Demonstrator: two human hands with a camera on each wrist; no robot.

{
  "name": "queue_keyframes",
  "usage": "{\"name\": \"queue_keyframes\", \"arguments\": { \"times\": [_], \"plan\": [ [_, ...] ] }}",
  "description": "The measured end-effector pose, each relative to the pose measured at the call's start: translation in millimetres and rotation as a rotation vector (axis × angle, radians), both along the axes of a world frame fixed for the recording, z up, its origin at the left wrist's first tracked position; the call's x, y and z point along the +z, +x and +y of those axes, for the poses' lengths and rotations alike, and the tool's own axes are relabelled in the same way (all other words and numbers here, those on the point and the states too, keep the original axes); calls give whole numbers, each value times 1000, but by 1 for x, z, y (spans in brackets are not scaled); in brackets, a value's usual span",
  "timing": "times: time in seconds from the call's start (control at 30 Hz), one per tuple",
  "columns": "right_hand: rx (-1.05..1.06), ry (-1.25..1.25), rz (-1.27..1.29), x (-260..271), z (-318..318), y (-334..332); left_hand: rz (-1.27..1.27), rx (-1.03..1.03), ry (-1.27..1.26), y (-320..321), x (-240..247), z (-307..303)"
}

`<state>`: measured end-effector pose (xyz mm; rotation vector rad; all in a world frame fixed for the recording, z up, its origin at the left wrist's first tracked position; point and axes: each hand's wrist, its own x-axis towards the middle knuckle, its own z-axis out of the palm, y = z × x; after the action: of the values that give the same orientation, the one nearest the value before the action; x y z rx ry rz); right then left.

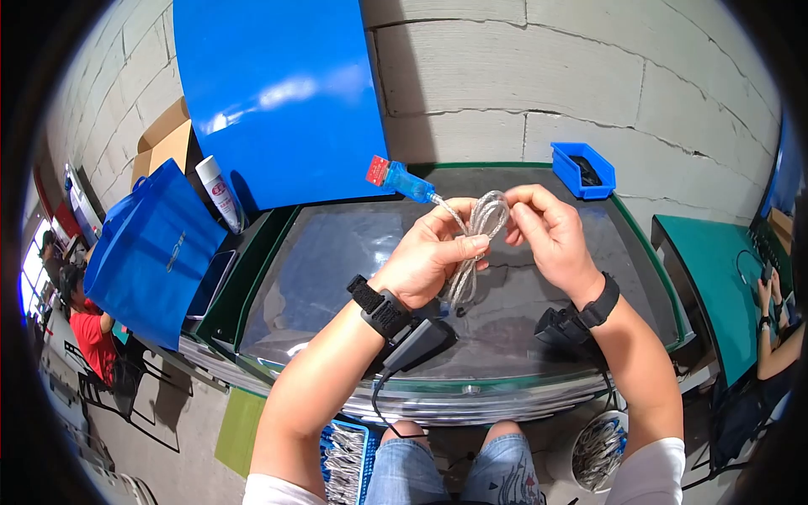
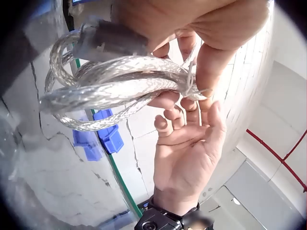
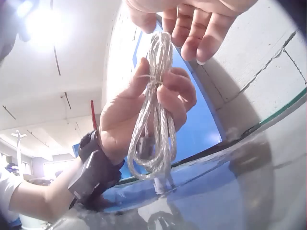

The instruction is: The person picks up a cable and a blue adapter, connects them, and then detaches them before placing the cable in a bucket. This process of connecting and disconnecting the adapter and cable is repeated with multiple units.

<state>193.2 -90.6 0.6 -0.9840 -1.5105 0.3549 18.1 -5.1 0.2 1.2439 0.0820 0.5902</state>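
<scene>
My left hand [image 1: 429,263] grips a coiled silver braided cable [image 1: 486,217] around its middle, over the dark table mat. A thin pale tie [image 3: 154,80] wraps the coil where the thumb and fingers pinch it. From the coil, one cable end runs past the left hand to a translucent blue connector [image 1: 410,183] with a red end piece [image 1: 378,171]. Beside the coil's upper loop is my right hand [image 1: 551,240], its fingers loosely bent. In the left wrist view the right palm [image 2: 184,160] faces the camera, holding nothing.
A blue bin [image 1: 583,171] with dark items sits at the table's back right. At left are a spray can [image 1: 220,195] and a blue bag [image 1: 156,248]. Bundled cables fill a blue basket [image 1: 368,454] and a white bucket [image 1: 581,467] below. Other people work at both sides.
</scene>
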Motion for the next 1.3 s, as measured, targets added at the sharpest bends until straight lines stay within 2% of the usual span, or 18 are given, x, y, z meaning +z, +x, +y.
{"name": "queue_keyframes", "arguments": {
  "times": [0.07,0.13,0.17,0.27,0.4,0.53,0.67,0.73,0.8,0.97,1.03,1.3],
  "plan": [
    [-5,-12,-40,0,-1,3,7,-22,6,1,0,-2],
    [52,19,67,5,-6,-3,16,-55,8,2,1,-4],
    [55,18,66,5,-6,-4,-3,-3,14,3,-2,-1],
    [-16,90,-63,5,-5,-10,29,12,1,0,-1,0],
    [-13,38,-99,5,-7,-8,42,-74,47,1,-1,1],
    [0,-5,-154,9,-11,-9,52,-89,89,-2,-1,4],
    [39,-30,-104,8,-8,-8,46,-49,110,-1,2,1],
    [14,12,-1,4,-3,-7,22,-20,116,2,2,-3],
    [-28,63,-41,3,-1,-6,17,124,118,6,1,-4],
    [-177,135,-135,8,-6,-17,15,126,130,4,-1,1],
    [-244,226,-185,9,-8,-20,6,28,68,4,-1,3],
    [-290,319,-233,11,-7,-18,-35,40,21,5,-4,4]
  ]
}}
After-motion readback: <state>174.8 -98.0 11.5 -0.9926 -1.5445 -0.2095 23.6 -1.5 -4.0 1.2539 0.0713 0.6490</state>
